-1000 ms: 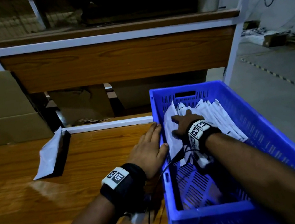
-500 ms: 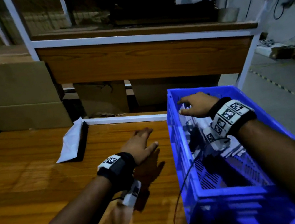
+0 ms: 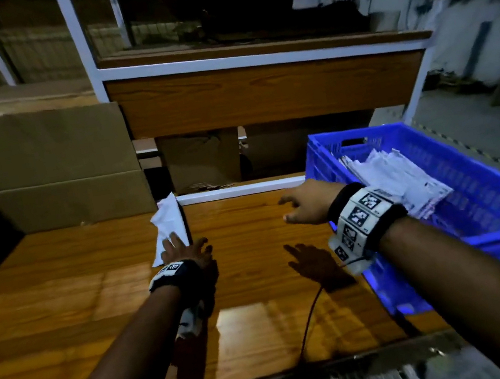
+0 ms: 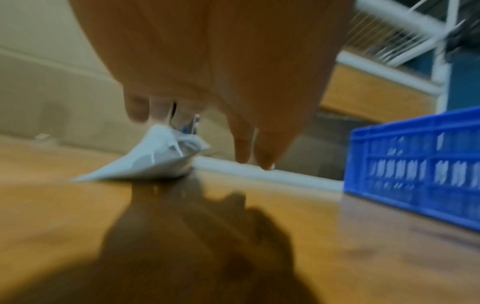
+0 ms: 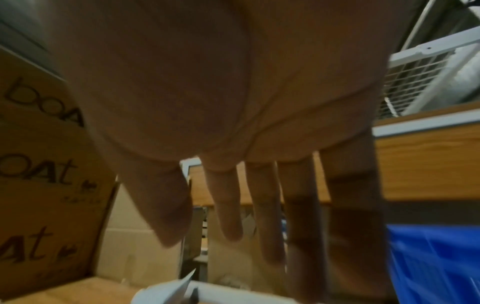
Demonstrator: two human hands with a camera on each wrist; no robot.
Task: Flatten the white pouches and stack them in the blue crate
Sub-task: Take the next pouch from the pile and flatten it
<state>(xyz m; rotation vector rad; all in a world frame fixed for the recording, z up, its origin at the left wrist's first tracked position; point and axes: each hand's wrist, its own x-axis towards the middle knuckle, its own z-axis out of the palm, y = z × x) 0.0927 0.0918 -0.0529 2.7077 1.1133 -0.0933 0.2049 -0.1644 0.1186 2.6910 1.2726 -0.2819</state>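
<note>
One crumpled white pouch (image 3: 166, 223) (image 4: 155, 160) lies near the far edge of the wooden table (image 3: 60, 287). My left hand (image 3: 182, 250) (image 4: 207, 123) hovers over its near end with fingers spread, touching or just above it. A stack of flattened white pouches (image 3: 395, 178) lies inside the blue crate (image 3: 485, 183) (image 4: 415, 160) at the table's right end. My right hand (image 3: 304, 206) (image 5: 259, 205) is outside the crate, above the table, with fingers straight and nothing in it. In the right wrist view the pouch's tip (image 5: 168, 290) shows below the fingers.
Cardboard boxes (image 3: 49, 163) (image 5: 39, 185) stand behind the table at the left. A white-framed wooden shelf (image 3: 258, 88) rises behind the table. A white rail (image 3: 242, 189) runs along the table's far edge. A thin cable (image 3: 309, 315) hangs from my right wrist.
My right hand left the crate and moved left over the table. My left hand travelled left and forward from beside the crate to the lone pouch. The head view turned left.
</note>
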